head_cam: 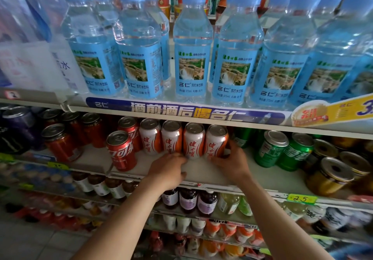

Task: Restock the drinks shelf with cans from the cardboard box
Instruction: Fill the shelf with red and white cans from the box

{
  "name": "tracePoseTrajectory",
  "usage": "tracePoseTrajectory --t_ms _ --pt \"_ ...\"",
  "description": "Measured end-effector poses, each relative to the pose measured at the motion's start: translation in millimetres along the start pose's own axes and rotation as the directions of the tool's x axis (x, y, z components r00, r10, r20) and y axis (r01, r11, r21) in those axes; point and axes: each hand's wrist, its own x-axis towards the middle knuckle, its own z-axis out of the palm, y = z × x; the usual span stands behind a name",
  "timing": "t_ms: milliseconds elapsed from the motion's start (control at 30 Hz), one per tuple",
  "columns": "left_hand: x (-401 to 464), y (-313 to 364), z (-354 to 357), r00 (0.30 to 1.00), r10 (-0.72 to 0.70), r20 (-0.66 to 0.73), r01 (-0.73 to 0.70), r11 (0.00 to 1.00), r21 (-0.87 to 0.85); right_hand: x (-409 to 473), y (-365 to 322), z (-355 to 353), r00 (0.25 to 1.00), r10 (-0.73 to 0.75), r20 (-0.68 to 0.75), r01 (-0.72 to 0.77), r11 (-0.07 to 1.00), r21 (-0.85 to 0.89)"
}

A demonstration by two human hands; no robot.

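Several white and orange cans (171,138) stand in a row on the middle shelf (201,170), under the shelf of water bottles. My right hand (232,164) grips the rightmost can (216,138) low down, fingers round its right side and thumb at its front. My left hand (167,170) is curled at the base of the can beside it (193,140), with thumb and forefinger against the can's foot. Both cans stand upright on the shelf. The cardboard box is not in view.
Red cola cans (121,150) stand left of the row and green cans (270,148) right of it, with tinned jars (331,177) further right. Blue-capped water bottles (191,47) fill the shelf above. Bottled drinks (189,201) line the lower shelves. Bare shelf shows in front of the cans.
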Motion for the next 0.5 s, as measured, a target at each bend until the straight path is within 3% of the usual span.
tracePoseTrajectory --t_ms 233,300,400,467,500 --pt "2.2 -4.0 4.3 1.0 0.02 -0.017 -0.02 1.0 -0.006 -2.3 -2.5 0.4 0.999 0.026 0.032 -0.023 0.997 -0.075" --pt "-1.1 -8.4 6.1 0.999 0.04 -0.035 -0.044 0.992 -0.12 -11.5 -7.8 -4.1 0.997 0.003 -0.08 -0.013 0.992 -0.126" --pt "-16.6 -23.4 11.4 0.951 0.1 -0.291 -0.2 0.921 -0.335 -49.3 -29.5 -6.6 0.904 -0.141 -0.404 0.097 0.987 -0.128" --pt "-40.5 -37.4 20.0 0.858 -0.003 -0.514 -0.247 0.875 -0.417 -84.4 -49.3 7.9 0.894 -0.266 -0.36 0.276 0.961 -0.024" --pt "-55.0 -44.3 25.8 0.809 -0.111 -0.578 -0.218 0.855 -0.47 -100.4 -56.4 20.3 0.905 -0.343 -0.251 0.362 0.931 0.035"
